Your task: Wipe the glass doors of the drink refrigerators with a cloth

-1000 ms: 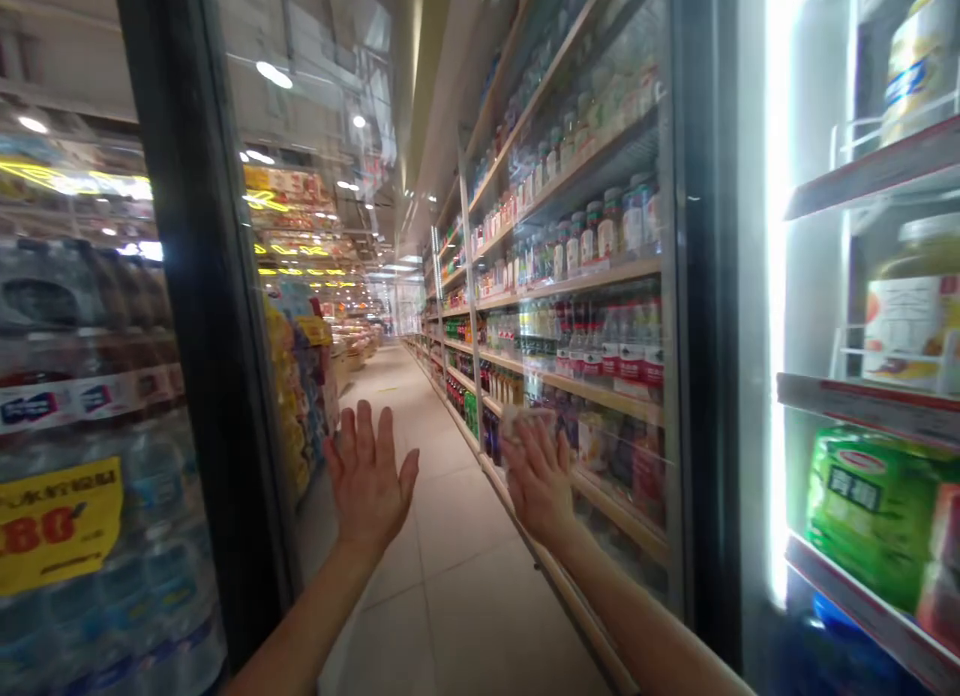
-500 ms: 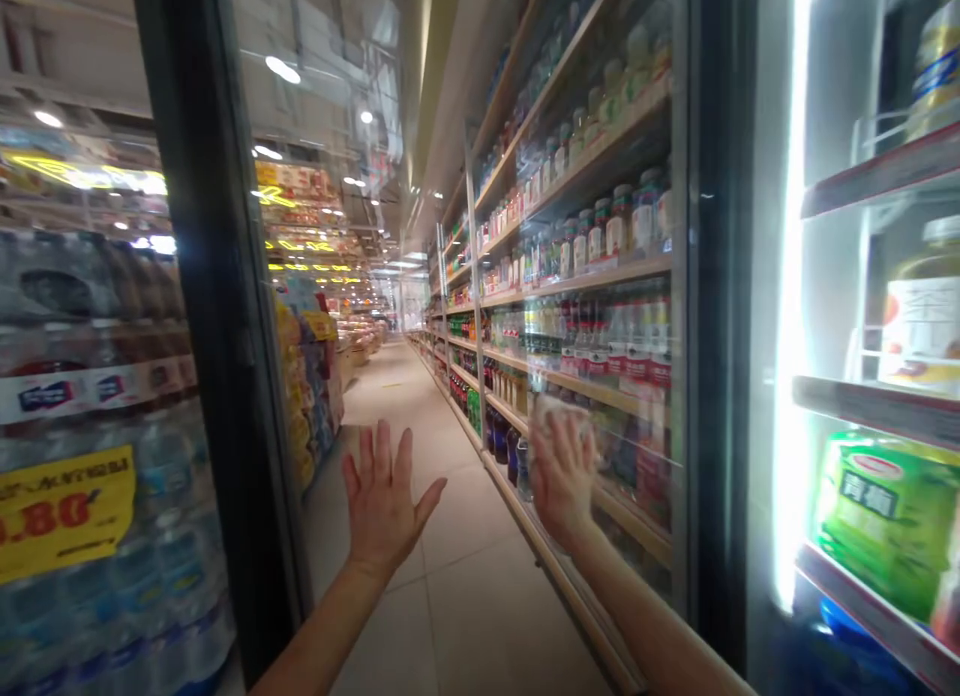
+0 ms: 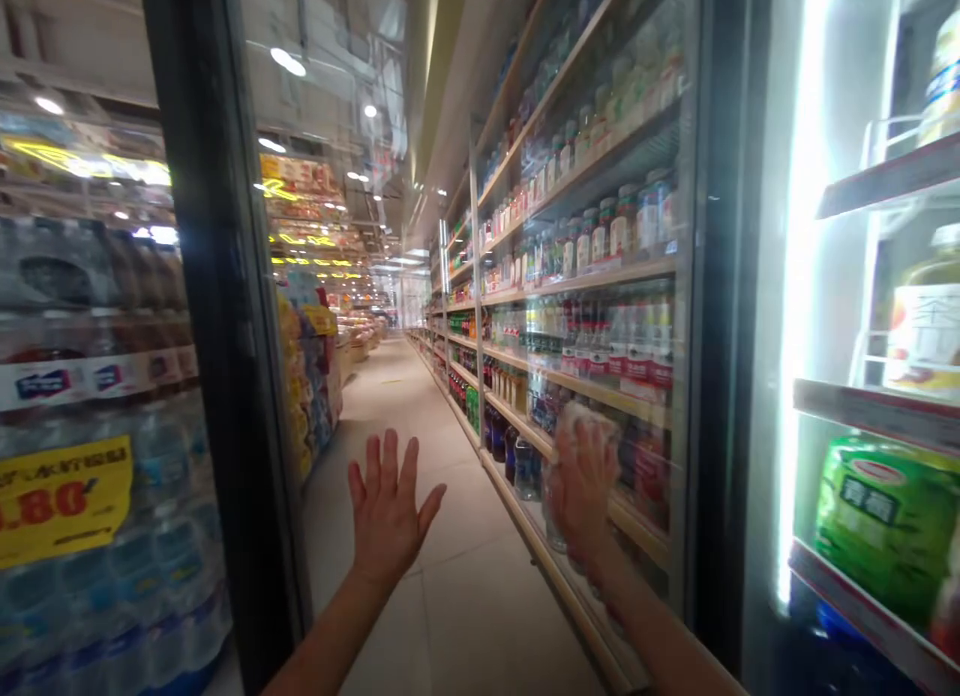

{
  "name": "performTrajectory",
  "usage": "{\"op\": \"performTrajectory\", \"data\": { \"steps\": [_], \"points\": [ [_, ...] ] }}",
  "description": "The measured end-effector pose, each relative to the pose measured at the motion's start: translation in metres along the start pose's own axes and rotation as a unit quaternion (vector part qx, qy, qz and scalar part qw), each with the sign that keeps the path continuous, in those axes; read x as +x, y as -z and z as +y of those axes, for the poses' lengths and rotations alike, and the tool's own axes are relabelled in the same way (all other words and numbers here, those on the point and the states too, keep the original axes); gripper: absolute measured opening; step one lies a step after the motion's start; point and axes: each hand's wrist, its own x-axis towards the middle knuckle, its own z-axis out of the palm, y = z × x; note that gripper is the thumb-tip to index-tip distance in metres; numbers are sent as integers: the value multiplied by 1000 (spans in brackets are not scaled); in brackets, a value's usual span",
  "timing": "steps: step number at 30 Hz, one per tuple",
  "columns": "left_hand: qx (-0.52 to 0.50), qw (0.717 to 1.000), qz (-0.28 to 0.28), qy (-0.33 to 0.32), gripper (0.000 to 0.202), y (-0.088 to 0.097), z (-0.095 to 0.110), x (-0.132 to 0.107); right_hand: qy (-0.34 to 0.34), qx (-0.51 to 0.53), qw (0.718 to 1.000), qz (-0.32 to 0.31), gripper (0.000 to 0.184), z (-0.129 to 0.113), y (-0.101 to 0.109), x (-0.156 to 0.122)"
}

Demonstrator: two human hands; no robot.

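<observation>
A glass door (image 3: 360,36) in a dark frame stands swung out in front of me. Against its pane lies my left hand (image 3: 390,511), palm flat and fingers spread, holding nothing. Farther right, my right hand (image 3: 587,491) presses a crumpled white cloth (image 3: 581,418) to the same pane. Motion smears this hand, and its fingers partly cover the cloth, whose edges show above and beside them. The exact kind of cloth is hard to make out.
At right is a lit cooler with shelves (image 3: 862,401), a tea bottle (image 3: 926,326) and a green pack (image 3: 870,516). Bottled-water packs (image 3: 161,536) with a yellow price sign (image 3: 67,501) stand at left. Drink shelves (image 3: 592,271) and an aisle floor (image 3: 375,386) show in the pane.
My right hand has slid a little to the right across the glass with the white cloth. My left hand stays spread in nearly the same place.
</observation>
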Motion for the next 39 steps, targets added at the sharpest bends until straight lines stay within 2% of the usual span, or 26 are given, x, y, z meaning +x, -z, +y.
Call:
{"op": "performTrajectory", "data": {
  "steps": [3, 5, 6, 8, 9, 11, 12, 14, 16, 19, 21, 23, 25, 27, 29, 31, 32, 34, 37, 39],
  "points": [
    [-7, 1000, -1, -1, 76, 1, -1, -1, 168, 61, 981, -70, 48, -50, -7, -21],
    [-12, 1000, -5, 1, 77, 2, -2, -1, 236, 83, 965, -83, 43, -55, -6, -37],
    [-12, 1000, -6, 2, 77, 2, -2, -1, 244, 84, 963, -84, 43, -47, -3, -45],
    [-9, 1000, -7, 2, 77, 2, -2, -1, 201, 53, 974, -87, 45, -11, 6, -56],
    [-7, 1000, -8, 1, 77, 1, -2, -1, 151, 24, 985, -81, 47, 13, 11, -58],
    [-5, 1000, -3, 0, 77, 0, -2, -2, 5, -49, 998, -43, 54, 60, 21, -57],
    [-5, 1000, -1, 0, 77, 0, -2, -2, -70, -75, 995, -17, 56, 78, 23, -53],
    [-8, 1000, 0, 4, 76, -1, -2, -2, -162, -91, 982, 27, 58, 93, 24, -43],
    [-12, 1000, 0, 8, 76, -1, -2, -2, -150, -72, 986, 33, 60, 80, 19, -36],
    [-16, 1000, -1, 6, 76, 0, -2, -2, -3, -17, 999, -29, 59, 26, 9, -35],
    [-13, 1000, -3, 6, 76, 1, -2, -2, 104, 29, 991, -81, 55, -4, 6, -41],
    [-10, 1000, -6, 7, 76, 1, -2, -2, 153, 49, 981, -105, 52, -11, 7, -47],
    [-5, 1000, -7, 5, 76, 1, -2, -2, 118, 25, 989, -84, 55, 9, 10, -50],
    [-2, 1000, -5, 2, 77, -1, -2, -3, 11, -24, 999, -27, 59, 43, 14, -47],
    [0, 1000, -3, 4, 78, -2, -2, -3, -109, -58, 992, 29, 59, 70, 15, -36],
    [-3, 1000, -4, 8, 78, -3, -2, -3, -178, -61, 981, 57, 59, 75, 13, -24],
    [-5, 1000, -4, 10, 78, -3, -2, -3, -176, -54, 981, 57, 59, 68, 11, -18],
    [-8, 1000, -4, 9, 78, -2, -2, -3, -104, -28, 994, 30, 60, 41, 6, -12],
    [-8, 1000, -3, 8, 77, -1, -2, -2, 87, 27, 994, -53, 60, 0, 2, -13],
    [-10, 1000, -1, 9, 77, 0, -2, -2, 157, 45, 984, -74, 56, -5, 4, -16]
  ]
}}
